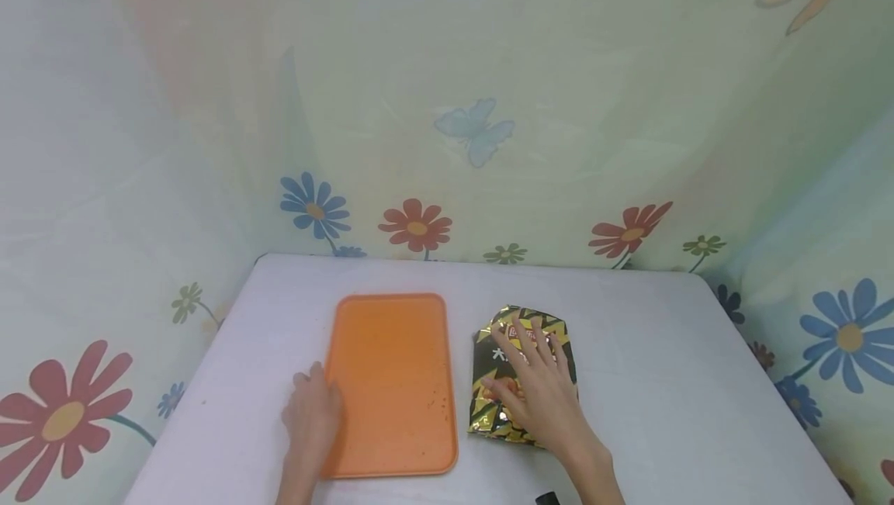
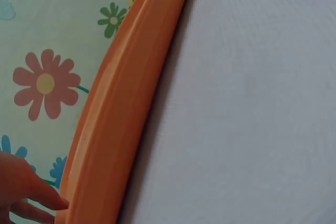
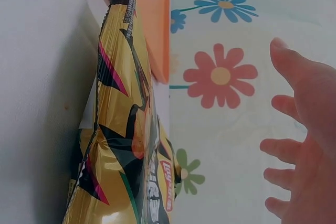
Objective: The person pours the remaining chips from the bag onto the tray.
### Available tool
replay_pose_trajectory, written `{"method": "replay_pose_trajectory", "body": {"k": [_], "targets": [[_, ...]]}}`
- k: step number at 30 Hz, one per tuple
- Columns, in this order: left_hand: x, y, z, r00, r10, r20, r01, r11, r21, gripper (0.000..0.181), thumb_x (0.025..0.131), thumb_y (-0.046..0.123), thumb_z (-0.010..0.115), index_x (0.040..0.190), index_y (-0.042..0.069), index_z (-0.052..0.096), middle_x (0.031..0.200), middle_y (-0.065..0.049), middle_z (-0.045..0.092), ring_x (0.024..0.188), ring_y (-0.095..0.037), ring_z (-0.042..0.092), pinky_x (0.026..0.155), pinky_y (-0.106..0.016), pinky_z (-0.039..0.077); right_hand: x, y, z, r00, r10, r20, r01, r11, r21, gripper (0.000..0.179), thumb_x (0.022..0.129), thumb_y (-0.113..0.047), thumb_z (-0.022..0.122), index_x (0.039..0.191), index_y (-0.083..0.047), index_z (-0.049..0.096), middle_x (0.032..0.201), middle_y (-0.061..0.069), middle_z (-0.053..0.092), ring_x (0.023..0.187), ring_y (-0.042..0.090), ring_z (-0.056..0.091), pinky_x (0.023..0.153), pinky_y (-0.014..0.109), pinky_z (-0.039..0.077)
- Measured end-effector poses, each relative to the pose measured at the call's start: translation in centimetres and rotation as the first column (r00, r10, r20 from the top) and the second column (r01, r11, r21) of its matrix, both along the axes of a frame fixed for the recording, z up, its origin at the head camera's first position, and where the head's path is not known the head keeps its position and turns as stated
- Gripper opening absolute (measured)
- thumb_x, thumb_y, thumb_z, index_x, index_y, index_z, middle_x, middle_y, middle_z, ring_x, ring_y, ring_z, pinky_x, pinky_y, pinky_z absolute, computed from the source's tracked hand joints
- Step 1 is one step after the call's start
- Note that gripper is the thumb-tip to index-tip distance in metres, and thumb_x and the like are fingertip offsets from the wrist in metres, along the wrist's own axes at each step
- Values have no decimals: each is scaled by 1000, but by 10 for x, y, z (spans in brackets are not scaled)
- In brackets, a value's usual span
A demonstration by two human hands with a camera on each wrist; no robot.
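Note:
An orange tray (image 1: 391, 381) lies on the table, its raised side filling much of the left wrist view. Beside its left edge is my left hand (image 1: 312, 416), fingers loosely bent; in the left wrist view its fingertips (image 2: 60, 203) are right at the rim. To the tray's right lies a black and gold snack bag (image 1: 492, 381), puffed up, with its crimped end showing in the right wrist view. My right hand (image 1: 541, 392) is spread over the bag, palm down. The right wrist view shows those fingers (image 3: 281, 150) apart from the bag, holding nothing.
A white cloth covers the table (image 1: 642, 381). At the near edge a small black object (image 1: 547, 498) pokes into view, mostly cut off. Fabric (image 1: 559, 140) printed with flowers and butterflies hangs behind the table and along both sides. Small dark specks dot the tray's right part.

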State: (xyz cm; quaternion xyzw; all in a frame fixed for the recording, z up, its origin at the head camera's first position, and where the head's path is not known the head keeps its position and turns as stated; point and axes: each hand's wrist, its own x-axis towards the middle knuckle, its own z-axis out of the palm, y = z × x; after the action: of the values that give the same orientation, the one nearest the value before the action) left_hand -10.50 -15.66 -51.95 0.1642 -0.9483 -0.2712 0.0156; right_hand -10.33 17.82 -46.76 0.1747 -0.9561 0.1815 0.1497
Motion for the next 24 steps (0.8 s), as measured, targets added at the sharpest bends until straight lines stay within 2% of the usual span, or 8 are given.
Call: {"method": "replay_pose_trajectory", "body": {"k": [5, 10, 16, 22, 24], "targets": [[1, 0, -3, 1000, 2, -15, -3, 1000, -17, 43, 96, 2, 54, 138, -8, 52, 94, -25, 57, 73, -32, 57, 58, -43, 45, 0, 0, -1, 1000, 9, -9, -9, 1000, 12, 75, 89, -42, 78, 154, -19, 48, 164, 16, 37, 153, 45, 25, 119, 68, 20], [2, 0, -6, 998, -1, -66, -1, 1000, -31, 44, 94, -2, 56, 138, -5, 55, 88, -21, 59, 67, -26, 54, 54, -38, 42, 0, 1, -1, 999, 17, -28, -17, 1000, 18, 75, 88, -42, 79, 153, -19, 50, 163, 17, 39, 152, 46, 28, 119, 68, 22], [2, 1, -6, 998, -4, -69, 2, 1000, -31, 46, 91, -4, 57, 137, -6, 57, 85, -21, 59, 66, -28, 55, 53, -40, 42, 3, 1, 3, 999, 11, -33, -11, 1000, 25, 75, 88, -42, 79, 153, -19, 50, 163, 17, 39, 151, 46, 29, 119, 67, 23], [2, 0, -4, 998, -4, -62, 1, 999, -46, 43, 88, -5, 58, 132, -7, 60, 86, -23, 63, 71, -33, 61, 55, -45, 46, 2, 8, 5, 995, 31, -95, -31, 999, 11, 77, 86, -37, 82, 153, -21, 49, 158, 21, 43, 147, 51, 33, 115, 70, 29], [3, -1, -4, 998, -5, -65, 2, 999, -46, 42, 88, -5, 59, 130, -8, 61, 86, -23, 63, 71, -33, 61, 55, -44, 47, 2, 10, 7, 996, 21, -88, -20, 1000, 11, 76, 86, -37, 81, 153, -22, 48, 158, 22, 43, 147, 51, 32, 115, 70, 28]]}}
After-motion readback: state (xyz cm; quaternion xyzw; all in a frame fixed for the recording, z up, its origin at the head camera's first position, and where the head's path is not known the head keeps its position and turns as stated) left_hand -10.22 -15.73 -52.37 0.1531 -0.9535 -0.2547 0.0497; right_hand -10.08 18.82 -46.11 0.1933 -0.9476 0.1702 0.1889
